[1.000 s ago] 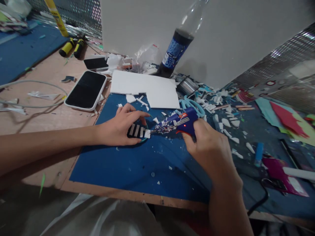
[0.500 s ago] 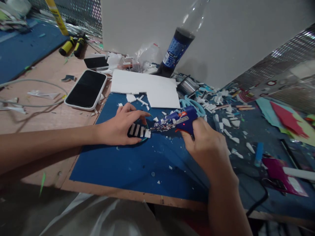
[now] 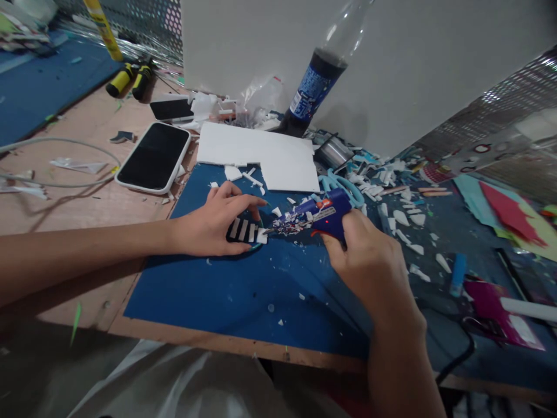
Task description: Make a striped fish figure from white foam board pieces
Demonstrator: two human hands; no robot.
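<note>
My right hand (image 3: 369, 255) is wrapped round the handle of a blue glue gun (image 3: 333, 215) whose front part is crusted with whitish scraps. Its nozzle tip touches or nearly touches the rightmost of several short white strips (image 3: 261, 234). Those strips stand in a row on a small round dark piece with a teal rim (image 3: 256, 248). My left hand (image 3: 217, 223) grips this round piece at the edge, thumb at the near side and fingers at the far side, and hides its left part. Both hands are over a blue mat (image 3: 209, 290).
Behind the hands lie a white foam sheet (image 3: 261, 154), light-blue scissors (image 3: 348, 188) and a tilted soda bottle (image 3: 315, 84). A phone (image 3: 154, 157) and a cable (image 3: 65, 139) are at left. White scraps (image 3: 400, 217) and coloured sheets (image 3: 511, 212) lie at right.
Hardly anything differs. The view has shifted very slightly, and both hands keep their hold, with the glue gun's tip still at the rightmost strip.
</note>
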